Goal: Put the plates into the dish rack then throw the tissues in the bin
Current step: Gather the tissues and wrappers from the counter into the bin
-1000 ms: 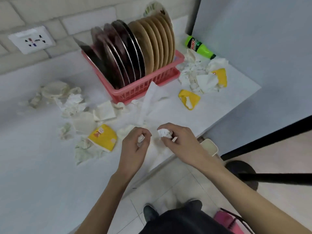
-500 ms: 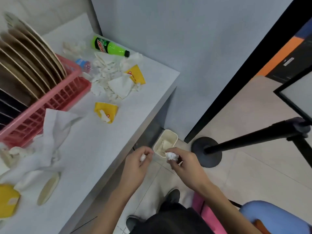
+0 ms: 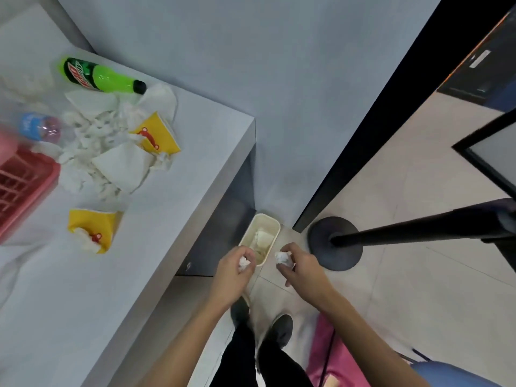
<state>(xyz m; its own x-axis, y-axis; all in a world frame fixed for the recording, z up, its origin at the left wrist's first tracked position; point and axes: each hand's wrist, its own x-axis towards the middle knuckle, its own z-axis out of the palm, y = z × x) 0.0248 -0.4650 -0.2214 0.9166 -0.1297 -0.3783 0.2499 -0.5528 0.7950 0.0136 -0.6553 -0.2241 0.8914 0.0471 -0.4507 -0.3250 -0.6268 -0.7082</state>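
Observation:
A small cream bin (image 3: 272, 222) stands on the floor by the table's corner, with crumpled tissues inside. My left hand (image 3: 233, 270) hovers over the bin's near end, closed on a white tissue ball (image 3: 243, 263). My right hand (image 3: 300, 270) is just right of the bin, closed on another crumpled tissue (image 3: 282, 257). More tissues (image 3: 111, 152) lie heaped on the white table (image 3: 156, 247). The pink dish rack (image 3: 25, 188) shows only its corner at the left edge; the plates are out of view.
A green soda bottle (image 3: 103, 76) and a small clear bottle (image 3: 39, 128) lie on the table among yellow paper cups (image 3: 92, 229). A black stanchion base (image 3: 335, 243) and pole stand right of the bin. My shoes (image 3: 279, 328) are below it.
I turned from the table toward the floor. Both hands carried their tissues off the tabletop to just over and beside the bin. The dish rack slid out of view leftward.

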